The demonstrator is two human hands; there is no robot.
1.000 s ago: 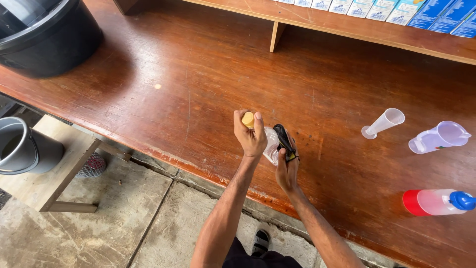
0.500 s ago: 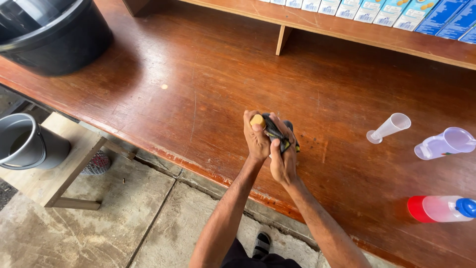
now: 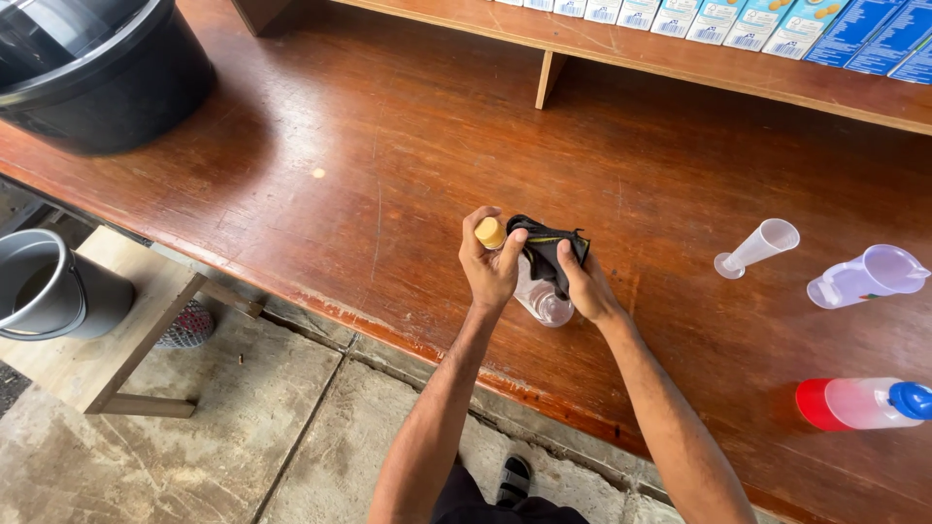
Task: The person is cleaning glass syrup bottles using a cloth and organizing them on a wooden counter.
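Observation:
My left hand (image 3: 490, 267) grips a small clear plastic bottle (image 3: 537, 296) with a yellow cap (image 3: 490, 232), held tilted above the brown wooden counter (image 3: 388, 175). My right hand (image 3: 582, 283) presses a black cloth (image 3: 547, 250) against the bottle's side. Both hands are close together over the counter's near edge.
A clear measuring cylinder (image 3: 759, 246) and a clear jug (image 3: 864, 277) lie on the counter at right, with a red-capped, blue-ended bottle (image 3: 859, 403) nearer. A black tub (image 3: 97, 68) sits far left. A grey bucket (image 3: 44, 286) stands on a low bench. Boxes line the shelf (image 3: 738, 19).
The hands shifted slightly away from the counter edge, and the bottle is turned so its yellow cap sits at the left; the black cloth now wraps the right side.

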